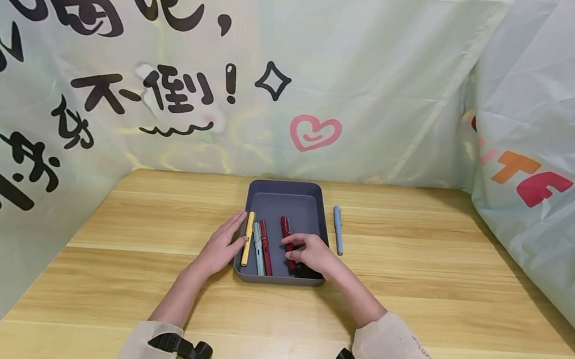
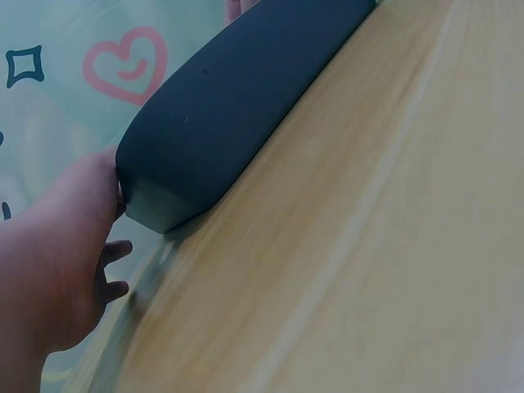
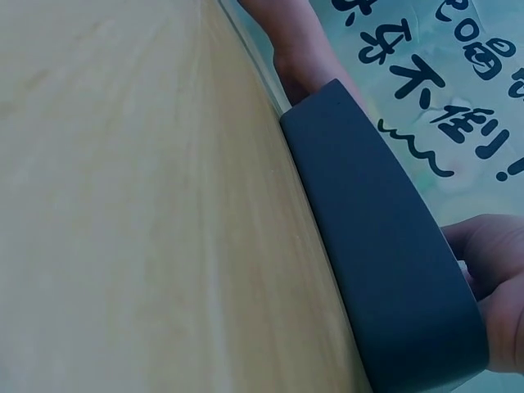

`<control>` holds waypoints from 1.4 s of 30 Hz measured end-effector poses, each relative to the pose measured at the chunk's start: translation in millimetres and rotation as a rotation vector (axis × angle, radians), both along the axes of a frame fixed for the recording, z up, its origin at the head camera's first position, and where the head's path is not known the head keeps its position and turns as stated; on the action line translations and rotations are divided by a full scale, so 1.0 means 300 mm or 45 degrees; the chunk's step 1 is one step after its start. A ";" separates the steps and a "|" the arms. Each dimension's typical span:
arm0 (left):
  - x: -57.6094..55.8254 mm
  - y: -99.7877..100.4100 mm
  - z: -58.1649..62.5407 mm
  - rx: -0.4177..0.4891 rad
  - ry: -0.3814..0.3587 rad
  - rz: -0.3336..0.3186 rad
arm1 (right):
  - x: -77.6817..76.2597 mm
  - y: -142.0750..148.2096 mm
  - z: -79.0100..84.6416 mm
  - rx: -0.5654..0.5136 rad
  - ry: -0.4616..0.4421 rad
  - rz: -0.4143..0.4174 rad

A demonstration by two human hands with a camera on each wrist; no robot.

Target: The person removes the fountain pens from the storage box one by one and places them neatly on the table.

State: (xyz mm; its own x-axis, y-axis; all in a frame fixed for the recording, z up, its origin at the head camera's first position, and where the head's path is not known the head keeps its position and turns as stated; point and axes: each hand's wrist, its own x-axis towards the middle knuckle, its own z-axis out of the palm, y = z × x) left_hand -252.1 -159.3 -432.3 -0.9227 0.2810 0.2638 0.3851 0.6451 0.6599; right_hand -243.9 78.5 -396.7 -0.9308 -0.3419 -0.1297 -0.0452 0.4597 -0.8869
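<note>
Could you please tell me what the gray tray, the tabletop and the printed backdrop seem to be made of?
Gray tray: probably molded plastic, matte, given its rounded corners and dull, even surface.
Tabletop: wood or wood-look laminate, lightly glossy, showing grain and a soft reflection.
Printed backdrop: likely thin fabric, since it hangs in folds and creases.

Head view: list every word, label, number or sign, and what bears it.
"喝饱,": backdrop cloth; preceding character cut off.
"不倒!": backdrop cloth; slanting characters before it uncertain.
"TE": right-hand cloth.
Heart and four-pointed star: backdrop cloth.
Right sleeve: print too small to read.
Pens: none legible.
</note>
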 end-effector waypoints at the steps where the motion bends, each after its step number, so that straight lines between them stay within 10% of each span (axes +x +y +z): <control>1: 0.000 0.000 0.000 0.001 0.007 -0.005 | -0.001 0.000 0.000 0.000 0.003 -0.001; 42: 0.006 0.001 0.002 0.009 0.012 -0.003 | 0.013 0.110 0.097 -0.068 0.049 -0.019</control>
